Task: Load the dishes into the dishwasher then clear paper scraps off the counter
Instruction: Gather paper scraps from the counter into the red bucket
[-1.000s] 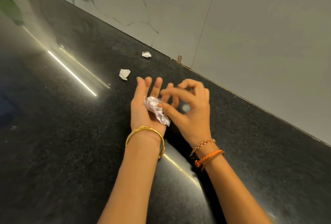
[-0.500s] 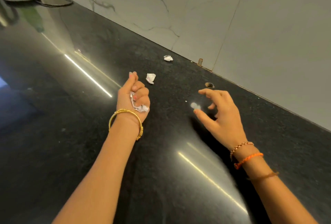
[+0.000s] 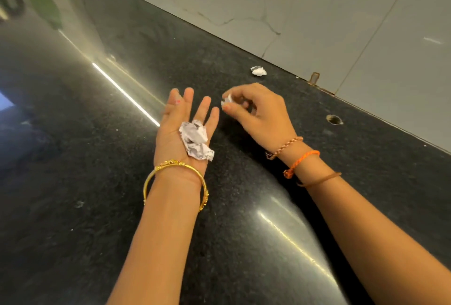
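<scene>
I can read no brand, label or legible writing anywhere; the crumpled wad (image 3: 196,142) in my left palm shows grey marks that may be print, too creased to make out.

Half a second ago my left hand (image 3: 181,131) was clenched round that wad. Now it lies palm up with the fingers spread straight, and the wad rests loose on the palm near the wrist. My right hand (image 3: 258,112) was then hovering with nothing in it near a pale spot on the tabletop; now its thumb and forefinger pinch a small scrap (image 3: 227,101), held just beside the left fingertips. The scrap that lay just beyond the left hand then is no longer on the surface there.

Counting paper: three pieces in view. One wad in the left palm, one small scrap pinched in the right hand, and one crumpled scrap (image 3: 258,70) lying alone on the black tabletop (image 3: 97,182), close to the marble wall (image 3: 317,12) and well apart from both hands.

Two hands are in view. The left wrist carries one gold bangle (image 3: 175,177). The right wrist carries three bands: a braided one (image 3: 285,147), an orange one (image 3: 301,163) and a thin brown one (image 3: 319,179).

One round hole (image 3: 333,119) sits in the tabletop near the wall.
</scene>
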A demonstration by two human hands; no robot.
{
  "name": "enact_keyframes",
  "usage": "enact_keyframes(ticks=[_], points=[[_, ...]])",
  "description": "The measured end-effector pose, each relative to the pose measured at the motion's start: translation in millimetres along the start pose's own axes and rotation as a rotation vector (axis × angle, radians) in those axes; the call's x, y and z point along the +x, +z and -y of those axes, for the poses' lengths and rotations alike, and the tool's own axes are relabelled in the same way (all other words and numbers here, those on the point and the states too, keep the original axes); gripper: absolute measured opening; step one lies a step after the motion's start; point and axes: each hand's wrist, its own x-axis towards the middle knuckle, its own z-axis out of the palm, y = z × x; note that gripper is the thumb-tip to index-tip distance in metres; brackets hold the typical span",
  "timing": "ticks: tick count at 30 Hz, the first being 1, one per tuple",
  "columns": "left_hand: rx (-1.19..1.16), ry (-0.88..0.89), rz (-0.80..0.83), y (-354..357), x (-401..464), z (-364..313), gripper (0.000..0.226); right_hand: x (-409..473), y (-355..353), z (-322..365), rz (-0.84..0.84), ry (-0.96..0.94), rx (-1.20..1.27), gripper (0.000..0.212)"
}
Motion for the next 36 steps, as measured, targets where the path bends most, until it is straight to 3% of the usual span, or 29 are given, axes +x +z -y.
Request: enact_keyframes(ticks=[3,8,11,13,15,20,23,26,31,36], points=[[0.107,-0.042,0.009,0.2,-1.3,2.3,0.037,-3.8,-3.0,10.0,-0.182,-0.054,0.221,0.007],[0.143,-0.109,0.063,0.1,-2.6,7.8,0.027,-6.3,4.0,15.4,-0.064,-0.253,0.037,0.034],[0.109,-0.119,0.046,1.3,-2.1,9.4,0.011,-2.2,1.8,13.0,-0.162,-0.108,0.219,0.039],[0.055,-0.128,0.029,0.7,-1.1,6.6,0.017,3.5,-4.7,1.8,-0.262,0.021,0.258,0.039],[0.028,-0.135,0.037,0.7,-0.8,3.3,0.022,14.1,-11.3,-15.5,-0.244,0.117,0.120,0.038],[0.060,-0.135,0.088,-2.4,0.5,3.4,0.027,63.1,-8.6,-50.6,0.064,0.273,-0.250,0.047],[0.095,-0.151,0.108,-4.3,2.5,3.5,0.032,79.5,3.7,-52.8,0.072,0.349,-0.464,0.034],[0.100,-0.132,0.090,-2.8,1.8,5.1,0.033,73.8,3.7,-46.3,-0.036,0.291,-0.460,0.028],[0.047,0.024,-0.044,0.1,1.8,9.9,0.037,33.1,-5.9,-26.0,-0.369,0.063,-0.170,0.022],[0.052,0.179,-0.105,6.8,-10.7,17.1,0.020,-24.6,-16.6,-0.8,-0.454,0.038,-0.121,0.023]])
